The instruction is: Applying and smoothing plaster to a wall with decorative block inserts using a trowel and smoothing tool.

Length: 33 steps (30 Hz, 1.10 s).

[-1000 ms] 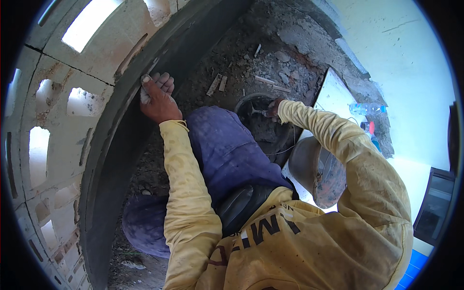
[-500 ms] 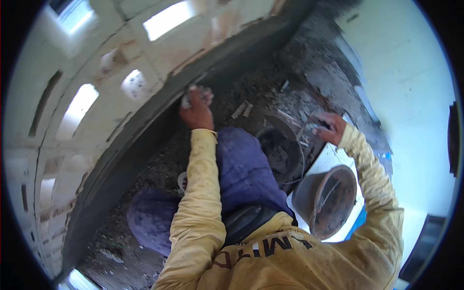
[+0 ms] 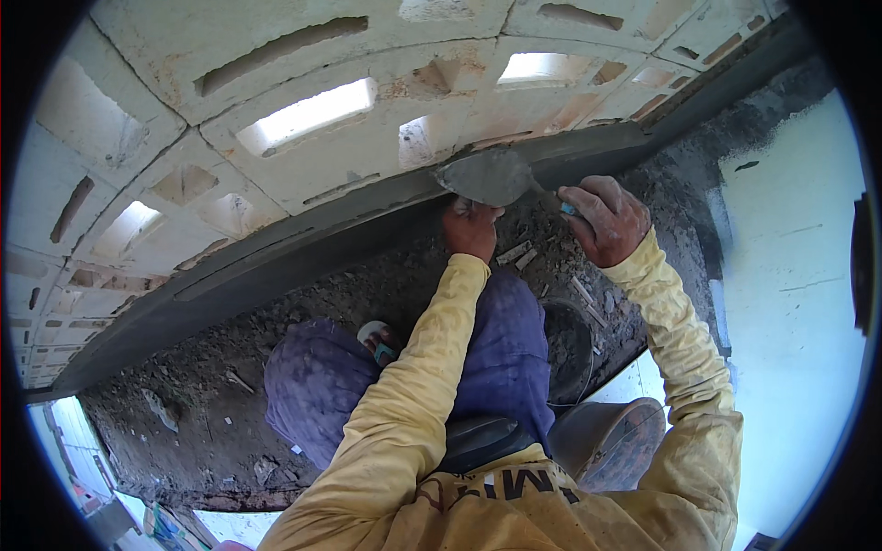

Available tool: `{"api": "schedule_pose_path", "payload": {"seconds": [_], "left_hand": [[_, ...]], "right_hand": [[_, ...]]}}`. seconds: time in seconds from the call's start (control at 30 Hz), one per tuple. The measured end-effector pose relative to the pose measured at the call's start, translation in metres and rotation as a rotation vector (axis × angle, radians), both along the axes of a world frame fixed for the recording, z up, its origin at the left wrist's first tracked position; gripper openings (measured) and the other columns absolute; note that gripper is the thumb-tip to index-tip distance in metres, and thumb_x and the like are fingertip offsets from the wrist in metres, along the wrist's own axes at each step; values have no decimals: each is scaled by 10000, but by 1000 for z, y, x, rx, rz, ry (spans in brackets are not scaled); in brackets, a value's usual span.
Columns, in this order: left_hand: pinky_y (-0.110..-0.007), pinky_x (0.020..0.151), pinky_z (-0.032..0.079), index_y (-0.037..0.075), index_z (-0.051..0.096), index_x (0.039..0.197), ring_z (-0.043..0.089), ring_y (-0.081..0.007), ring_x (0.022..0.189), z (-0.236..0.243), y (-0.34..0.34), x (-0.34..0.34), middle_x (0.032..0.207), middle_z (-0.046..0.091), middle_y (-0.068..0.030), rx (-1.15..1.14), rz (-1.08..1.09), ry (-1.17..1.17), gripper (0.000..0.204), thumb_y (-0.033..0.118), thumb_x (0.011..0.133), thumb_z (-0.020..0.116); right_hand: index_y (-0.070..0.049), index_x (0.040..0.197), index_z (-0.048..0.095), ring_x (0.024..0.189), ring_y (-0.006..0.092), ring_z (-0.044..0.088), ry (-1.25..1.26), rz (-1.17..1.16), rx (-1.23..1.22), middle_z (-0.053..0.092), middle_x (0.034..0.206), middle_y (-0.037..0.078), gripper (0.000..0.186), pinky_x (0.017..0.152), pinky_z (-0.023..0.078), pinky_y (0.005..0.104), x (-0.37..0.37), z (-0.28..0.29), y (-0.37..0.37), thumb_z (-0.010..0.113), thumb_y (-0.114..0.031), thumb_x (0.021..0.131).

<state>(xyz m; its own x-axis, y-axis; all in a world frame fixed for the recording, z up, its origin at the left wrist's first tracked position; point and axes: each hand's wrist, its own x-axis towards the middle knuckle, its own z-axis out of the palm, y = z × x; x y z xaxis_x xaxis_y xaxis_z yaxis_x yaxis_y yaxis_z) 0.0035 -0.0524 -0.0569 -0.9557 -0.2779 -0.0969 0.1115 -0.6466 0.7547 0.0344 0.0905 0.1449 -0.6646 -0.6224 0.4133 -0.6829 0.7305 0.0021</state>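
Note:
My right hand (image 3: 608,223) is closed around the handle of a trowel, with a bit of blue showing at the fingers. The trowel's broad grey blade (image 3: 493,177) lies over the edge of a grey mortar ledge (image 3: 367,204) along the foot of a pierced block wall. Just under the blade is my left hand (image 3: 471,230), its fingers curled at the ledge. Part of those fingers is covered by the blade, so what they hold, if anything, cannot be made out.
The cream block wall (image 3: 303,184) with slot openings curves across the far side. Dark rubble soil (image 3: 211,386) surrounds my knees. A black bucket (image 3: 568,344) stands right of my knee, and a brown bucket (image 3: 625,441) nearer my body. A pale wall (image 3: 790,303) rises at right.
The trowel in my right hand has gone from beside the black bucket up to the ledge. My left hand has shifted right along the ledge, and the view has turned.

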Motion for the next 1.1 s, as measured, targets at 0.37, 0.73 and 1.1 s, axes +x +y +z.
{"api": "schedule_pose_path", "payload": {"seconds": [0.37,0.73,1.1], "left_hand": [[-276,646,522,1,620,911,634,-146,738,11,-1,2,874,659,-73,89,-93,-21,161,160,899,600],[-288,770,495,7,598,1039,605,-148,882,-21,-5,-3,1007,641,-53,577,-238,294,172,75,884,562],[-281,556,440,46,597,979,601,-149,745,-9,2,-3,906,632,-47,325,-67,3,124,139,900,572]], "right_hand": [[-165,1080,607,786,280,603,11,85,161,569,873,84,374,629,504,370,-33,-4,16,666,-73,723],[-137,1098,599,824,260,616,-256,-35,121,558,956,61,374,676,532,358,-7,28,18,694,-158,737],[-136,1153,586,847,287,617,-253,-10,269,556,1025,92,378,689,527,390,-36,27,6,672,-208,791]]}}
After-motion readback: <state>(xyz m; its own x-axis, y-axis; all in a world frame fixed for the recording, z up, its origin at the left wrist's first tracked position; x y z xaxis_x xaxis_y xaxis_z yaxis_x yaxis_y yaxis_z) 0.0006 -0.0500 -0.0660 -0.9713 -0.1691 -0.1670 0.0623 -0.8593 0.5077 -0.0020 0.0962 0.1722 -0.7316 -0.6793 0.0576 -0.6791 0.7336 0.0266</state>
